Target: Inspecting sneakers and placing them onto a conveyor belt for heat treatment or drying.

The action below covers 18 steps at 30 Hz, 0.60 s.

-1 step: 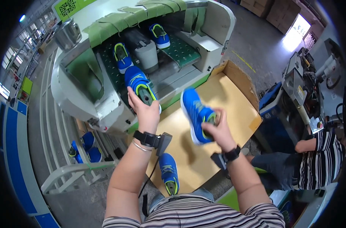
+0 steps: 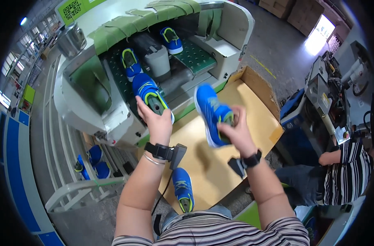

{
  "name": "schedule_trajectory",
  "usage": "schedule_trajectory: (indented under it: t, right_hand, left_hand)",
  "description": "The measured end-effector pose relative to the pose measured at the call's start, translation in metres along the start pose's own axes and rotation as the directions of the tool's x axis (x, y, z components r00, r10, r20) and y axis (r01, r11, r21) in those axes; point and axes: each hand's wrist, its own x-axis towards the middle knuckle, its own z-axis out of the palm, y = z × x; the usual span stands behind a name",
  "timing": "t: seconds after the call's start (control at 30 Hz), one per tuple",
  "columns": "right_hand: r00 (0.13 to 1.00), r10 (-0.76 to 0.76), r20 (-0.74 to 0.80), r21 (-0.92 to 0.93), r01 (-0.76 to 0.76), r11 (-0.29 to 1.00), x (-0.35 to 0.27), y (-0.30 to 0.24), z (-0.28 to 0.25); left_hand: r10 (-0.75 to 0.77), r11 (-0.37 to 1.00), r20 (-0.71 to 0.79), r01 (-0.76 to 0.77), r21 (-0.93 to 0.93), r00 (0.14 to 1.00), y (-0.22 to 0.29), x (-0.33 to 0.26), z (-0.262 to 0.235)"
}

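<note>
At the mouth of a bulky white machine with rounded sides, I see a person with both hands full. The left hand is closed partway around the heel of a blue sports shoe with lime-green collar trim, fingers along one side and thumb on the other. That shoe points inward over the machine's edge, its toe close by the heel of a smaller-looking blue shoe with a white sole; whether they touch, I cannot tell.

The right hand has a matching blue shoe with a pale sole pinched at its collar, thumb on the near side and fingers around the far side. This shoe hangs above a smooth tan tabletop, toe tilted toward the machine, its front a little blurred.

Nearer the person's waist, another blue shoe with lime lining lies on the tabletop, toe toward the machine. Deeper inside, one more blue shoe sits on the right-hand dark green studded surface, beyond a grey plastic housing. A torn brown cardboard wall edges the tabletop's far right side.
</note>
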Motion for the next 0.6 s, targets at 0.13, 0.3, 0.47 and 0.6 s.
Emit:
schedule_trajectory:
  t: [0.13,0.3,0.47,0.6]
  right_hand:
    - [0.951,-0.308,0.037,-0.251,0.307,0.918,0.141,-0.025,0.02]
    - [0.956,-0.29,0.04,-0.689,0.237,0.685,0.219,-0.01,0.057]
    - [0.755,-0.652,-0.076,-0.643,0.462,0.61,0.194,0.028,0.054]
    - [0.982,-0.121,0.146,-0.596,0.184,0.781,0.029,0.078,0.051]
  left_hand:
    - [0.071,0.997,-0.089,-0.071,0.013,0.993,0.001,0.033,0.015]
    - [0.007,1.0,-0.046,-0.007,0.003,0.999,0.003,0.052,0.018]
    - [-0.048,0.994,-0.001,0.048,0.096,0.999,0.007,0.067,0.007]
    - [0.025,0.988,0.114,-0.007,-0.153,0.993,-0.007,0.046,-0.015]
